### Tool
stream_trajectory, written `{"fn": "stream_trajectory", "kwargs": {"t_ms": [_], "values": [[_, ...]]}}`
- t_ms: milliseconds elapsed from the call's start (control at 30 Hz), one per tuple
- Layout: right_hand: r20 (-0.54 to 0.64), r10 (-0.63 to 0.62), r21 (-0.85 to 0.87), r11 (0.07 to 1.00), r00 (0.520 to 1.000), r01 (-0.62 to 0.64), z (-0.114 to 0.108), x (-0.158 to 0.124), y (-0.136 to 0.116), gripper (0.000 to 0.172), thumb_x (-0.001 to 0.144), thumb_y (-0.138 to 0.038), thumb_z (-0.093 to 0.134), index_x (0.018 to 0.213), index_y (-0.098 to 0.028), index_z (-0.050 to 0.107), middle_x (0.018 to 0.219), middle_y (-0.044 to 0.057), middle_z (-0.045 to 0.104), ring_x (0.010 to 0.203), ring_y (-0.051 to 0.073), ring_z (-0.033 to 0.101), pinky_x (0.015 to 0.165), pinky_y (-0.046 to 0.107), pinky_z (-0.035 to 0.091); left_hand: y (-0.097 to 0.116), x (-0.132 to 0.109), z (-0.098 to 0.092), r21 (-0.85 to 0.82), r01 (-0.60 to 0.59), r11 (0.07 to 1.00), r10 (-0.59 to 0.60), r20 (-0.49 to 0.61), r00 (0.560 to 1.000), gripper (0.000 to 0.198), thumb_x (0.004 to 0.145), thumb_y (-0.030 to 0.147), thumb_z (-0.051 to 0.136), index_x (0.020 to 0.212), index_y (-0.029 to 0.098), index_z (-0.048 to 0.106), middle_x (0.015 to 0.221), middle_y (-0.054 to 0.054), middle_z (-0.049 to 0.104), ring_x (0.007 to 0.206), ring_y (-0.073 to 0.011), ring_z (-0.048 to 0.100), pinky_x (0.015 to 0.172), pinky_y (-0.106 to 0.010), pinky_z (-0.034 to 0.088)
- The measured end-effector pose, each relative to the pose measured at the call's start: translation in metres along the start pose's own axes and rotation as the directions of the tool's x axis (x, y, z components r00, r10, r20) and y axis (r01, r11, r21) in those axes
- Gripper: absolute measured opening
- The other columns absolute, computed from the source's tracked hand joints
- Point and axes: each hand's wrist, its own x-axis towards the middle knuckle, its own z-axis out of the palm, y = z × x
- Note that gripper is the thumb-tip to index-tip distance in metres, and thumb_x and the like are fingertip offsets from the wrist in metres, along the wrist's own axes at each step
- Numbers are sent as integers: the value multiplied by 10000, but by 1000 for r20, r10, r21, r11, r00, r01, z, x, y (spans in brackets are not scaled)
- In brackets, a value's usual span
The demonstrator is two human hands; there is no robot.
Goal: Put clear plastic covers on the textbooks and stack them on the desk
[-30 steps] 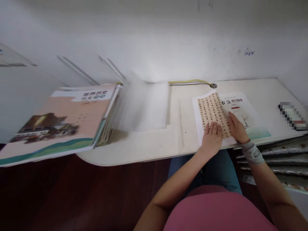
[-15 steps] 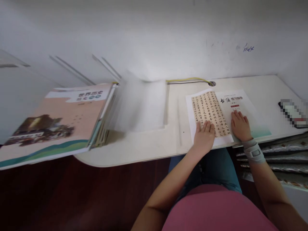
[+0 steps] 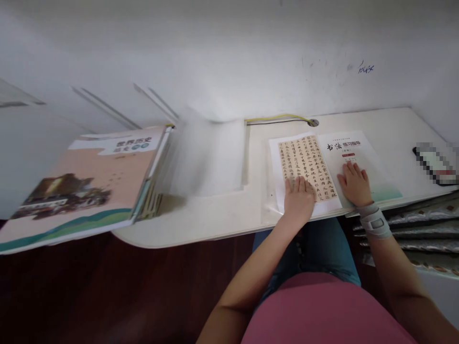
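A thin calligraphy workbook (image 3: pixel 375 174) lies spread on the white desk with both outer covers facing up. My left hand (image 3: pixel 300 199) rests flat, fingers extended, on its left half, a tan panel of brush characters (image 3: pixel 304 157) with a white border. On the right half, the pale title cover with a green lower corner, my right hand (image 3: pixel 355 185) lies with fingers spread. A clear plastic edge (image 3: pixel 268 203) sticks out past the workbook's left side. Around my right wrist is a grey band (image 3: pixel 376 220).
Clear plastic covers (image 3: pixel 215 162) lie left of the workbook. A stack of textbooks (image 3: pixel 89 177) with a pink top cover overhangs the desk's left end. A phone (image 3: pixel 435 165), partly pixelated, sits at the right. A yellow cable (image 3: pixel 279 117) runs along the wall into a hole.
The workbook's left half has spread a little farther left and lies flatter under my left hand, which moved left with it. My right hand stays on the title cover, its fingers slightly more spread.
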Motion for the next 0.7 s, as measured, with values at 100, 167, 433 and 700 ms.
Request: {"fn": "stream_trajectory", "kwargs": {"t_ms": [100,167,433,700], "values": [[-4,-2,-2,1000,1000,2,0,0,0,541,949,-380,287,1371,-86,455,1463,162,428,1353,317,360,1081,521,284,23,11,-4,-67,-46,997,45,-14,999,588,978,345,248,1456,5,291,1529,-224,250,1437,-301,191,1162,-492,193],[-13,-4,-5,1000,1000,4,0,1,0,539,946,-379,291,1369,-89,457,1461,159,432,1348,316,366,1079,518,288,38,16,-2,-122,-72,990,70,-22,997,666,974,442,237,1478,7,219,1541,-234,205,1439,-322,169,1137,-501,247],[-17,-18,-53,998,1000,17,1,0,1,548,952,-384,280,1371,-75,451,1462,158,431,1348,306,367,1082,501,290,50,17,25,-89,26,996,-36,-108,993,854,898,624,318,1477,3,224,1514,-288,238,1410,-418,195,1113,-594,215],[29,-10,-32,999,1000,11,-3,0,-2,558,956,-382,278,1386,-63,433,1482,147,402,1363,304,348,1102,493,268,38,2,27,-23,33,999,-35,-64,997,887,878,638,369,1450,-33,265,1486,-327,255,1397,-442,199,1101,-608,218]]}}
